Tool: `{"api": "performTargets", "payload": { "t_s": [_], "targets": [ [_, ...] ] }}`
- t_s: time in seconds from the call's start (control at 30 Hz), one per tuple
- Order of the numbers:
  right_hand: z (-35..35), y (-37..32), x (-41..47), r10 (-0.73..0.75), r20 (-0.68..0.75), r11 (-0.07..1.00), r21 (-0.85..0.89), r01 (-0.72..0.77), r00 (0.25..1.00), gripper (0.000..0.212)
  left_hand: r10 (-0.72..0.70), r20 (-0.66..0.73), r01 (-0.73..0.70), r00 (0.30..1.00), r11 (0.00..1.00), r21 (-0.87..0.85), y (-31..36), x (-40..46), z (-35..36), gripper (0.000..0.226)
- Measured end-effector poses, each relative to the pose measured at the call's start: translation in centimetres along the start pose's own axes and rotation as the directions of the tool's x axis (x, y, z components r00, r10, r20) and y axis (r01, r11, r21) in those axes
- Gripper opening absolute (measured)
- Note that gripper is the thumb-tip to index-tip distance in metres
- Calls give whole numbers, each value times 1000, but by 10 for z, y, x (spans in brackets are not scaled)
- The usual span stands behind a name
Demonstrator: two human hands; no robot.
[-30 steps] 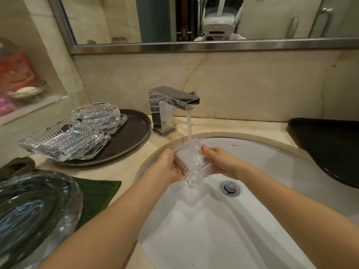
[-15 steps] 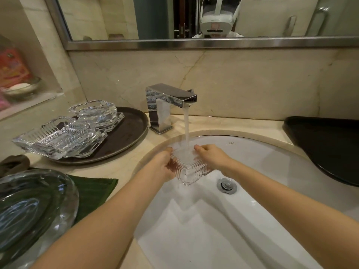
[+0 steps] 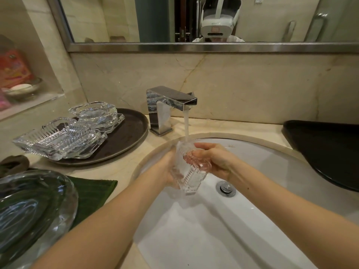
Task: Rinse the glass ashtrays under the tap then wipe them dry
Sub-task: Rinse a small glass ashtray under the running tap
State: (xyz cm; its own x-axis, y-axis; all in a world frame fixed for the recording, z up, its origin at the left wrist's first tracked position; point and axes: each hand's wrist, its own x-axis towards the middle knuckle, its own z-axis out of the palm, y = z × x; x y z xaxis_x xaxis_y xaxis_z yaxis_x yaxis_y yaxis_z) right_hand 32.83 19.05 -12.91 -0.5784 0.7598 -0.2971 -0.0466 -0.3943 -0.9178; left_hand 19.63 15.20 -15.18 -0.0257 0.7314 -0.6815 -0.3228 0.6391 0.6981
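Head view showed the ribbed glass ashtray (image 3: 189,171) tilted on edge under the tap (image 3: 171,105), above the white basin (image 3: 272,164), with the stream of water (image 3: 186,127) falling onto its upper rim. We held it from both sides: our left hand (image 3: 167,167) cupped its near side with fingers curled behind the glass, and our right hand (image 3: 211,158) wrapped over the far side, fingers bent across the top edge. Both grips were closed around the ashtray, neither spread.

Left of the tap, a dark round tray (image 3: 124,140) carried more glass ashtrays: a ribbed rectangular stack (image 3: 58,138) hanging over the tray's near-left edge and a faceted stack (image 3: 95,113) behind it. We could not tell whether those pieces were wet, rinsed or dried. Further left of the tap and nearer us, a large glass dish (image 3: 33,206) sat on a green cloth (image 3: 91,193) on the desk, with a brown rag (image 3: 13,164) just beyond it. Right of the tap lay a black tray (image 3: 326,152).

We judged the task to be in its rinsing stage for this one piece. Wiping it dry was not yet done, and the pieces on the round tray probably awaited their turn, so much of the work seemed to remain.
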Motion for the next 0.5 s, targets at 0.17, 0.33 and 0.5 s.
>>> {"api": "performTargets", "payload": {
  "t_s": [0.17,0.33,0.5],
  "targets": [
    [2,1,6,0,-163,998,60,10,987,25,36,20,-36,999,999,-7,-1,16,-3,122],
    [11,2,8,4,-253,1000,-4,-5,968,12,97,58,-99,994,994,47,-2,3,3,125],
    [7,3,10,-12,-119,999,41,18,993,22,104,13,-105,994,994,43,-1,2,5,100]
  ]
}}
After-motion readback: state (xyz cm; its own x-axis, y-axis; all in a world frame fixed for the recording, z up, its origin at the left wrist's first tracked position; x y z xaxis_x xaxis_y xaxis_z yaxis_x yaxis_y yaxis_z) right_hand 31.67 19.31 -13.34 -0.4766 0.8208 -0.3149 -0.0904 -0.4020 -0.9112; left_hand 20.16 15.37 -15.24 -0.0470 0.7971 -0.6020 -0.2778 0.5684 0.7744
